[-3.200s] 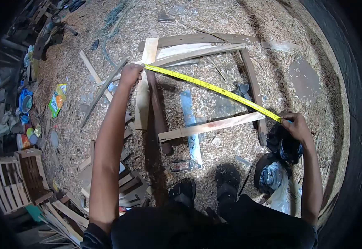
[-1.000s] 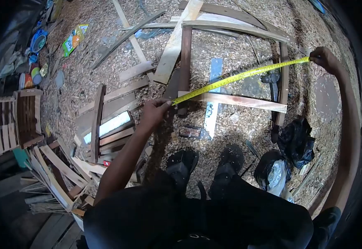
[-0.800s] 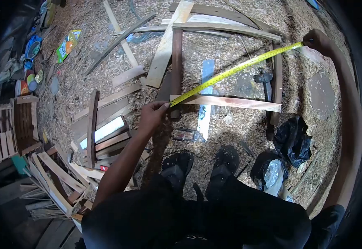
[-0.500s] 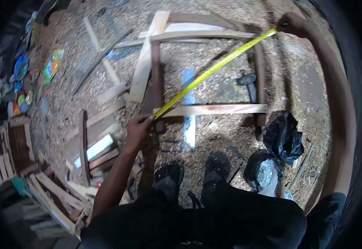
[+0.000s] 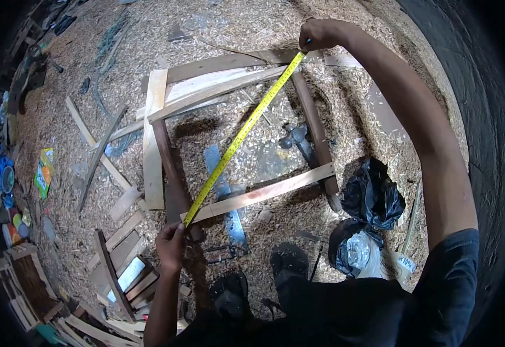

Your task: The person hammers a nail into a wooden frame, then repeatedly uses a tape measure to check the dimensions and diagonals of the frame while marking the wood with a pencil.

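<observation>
A yellow measuring tape runs taut and slanting across a four-sided wooden frame. Its near end is pinched between the thumb and fingers of my left hand, at the frame's near left corner. At the far right corner my right hand is closed around the tape's other end; any case inside the fist is hidden. Within the frame a hammer leans by the right-hand rail. A bluish flat strip lies under the tape and the near rail.
A pale board lies along the frame's left side. Black plastic bags sit at the right, near my feet. Wood offcuts and a slatted crate are at the left. Wood shavings cover the ground.
My view has shifted and turned, so the frame and tape appear further left and lower. The tape now slopes more steeply. Both hands keep their hold at its ends.
</observation>
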The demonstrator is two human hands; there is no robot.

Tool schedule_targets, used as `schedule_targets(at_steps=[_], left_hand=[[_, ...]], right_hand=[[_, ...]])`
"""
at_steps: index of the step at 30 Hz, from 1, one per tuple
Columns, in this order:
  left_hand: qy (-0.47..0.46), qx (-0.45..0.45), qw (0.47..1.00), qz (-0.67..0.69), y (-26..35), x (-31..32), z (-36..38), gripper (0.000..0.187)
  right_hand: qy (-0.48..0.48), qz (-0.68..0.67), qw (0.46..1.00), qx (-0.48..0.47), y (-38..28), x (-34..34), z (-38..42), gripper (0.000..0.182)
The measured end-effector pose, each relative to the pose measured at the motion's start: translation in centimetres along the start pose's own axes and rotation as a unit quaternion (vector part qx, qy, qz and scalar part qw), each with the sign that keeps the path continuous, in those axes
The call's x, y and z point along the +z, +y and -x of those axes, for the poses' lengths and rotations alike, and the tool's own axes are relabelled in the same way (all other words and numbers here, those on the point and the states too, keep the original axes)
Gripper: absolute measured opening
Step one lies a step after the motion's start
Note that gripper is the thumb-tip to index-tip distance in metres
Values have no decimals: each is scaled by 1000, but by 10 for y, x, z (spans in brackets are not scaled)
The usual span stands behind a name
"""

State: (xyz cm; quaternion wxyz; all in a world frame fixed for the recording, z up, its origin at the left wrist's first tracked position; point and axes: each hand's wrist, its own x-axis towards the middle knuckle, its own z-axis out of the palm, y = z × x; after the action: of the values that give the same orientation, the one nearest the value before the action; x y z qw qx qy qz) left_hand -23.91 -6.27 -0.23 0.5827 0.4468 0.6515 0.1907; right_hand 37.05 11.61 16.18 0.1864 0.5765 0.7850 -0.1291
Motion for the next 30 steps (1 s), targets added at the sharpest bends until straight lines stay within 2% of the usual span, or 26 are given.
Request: schedule_targets(at_steps=[2,8,9,11,14,17,23,26,30], left_hand=[[2,23,1000,-11,4,2,2,18],[-6,51,999,-15,-20,-6,-7,20],[-6,57,998,-23,-17,-4,-7,19],[1,29,1000,-13,-10,-2,-3,18],[-5,10,1000,-1,4,1,3,17],[-9,16,1000,-11,4,2,2,18],[-14,23,1000,4,-4,0,0,20],[-17,26,999,26,0,3,3,17],[-15,28,999,27,0,4,4,16]], right_hand=[[13,12,999,-30,7,6,-4,16],[15,-22,999,22,10,21,-7,17],[25,-18,1000,-5,16,26,-9,17],[46,-10,997,-58,31,34,-12,18],[48,-21,997,-54,30,35,-10,18],[77,-36,992,-90,32,40,-5,17],[118,-47,989,-81,33,49,-1,17],[155,-7,981,-114,37,53,2,21],[174,-15,980,-90,29,56,10,23]])
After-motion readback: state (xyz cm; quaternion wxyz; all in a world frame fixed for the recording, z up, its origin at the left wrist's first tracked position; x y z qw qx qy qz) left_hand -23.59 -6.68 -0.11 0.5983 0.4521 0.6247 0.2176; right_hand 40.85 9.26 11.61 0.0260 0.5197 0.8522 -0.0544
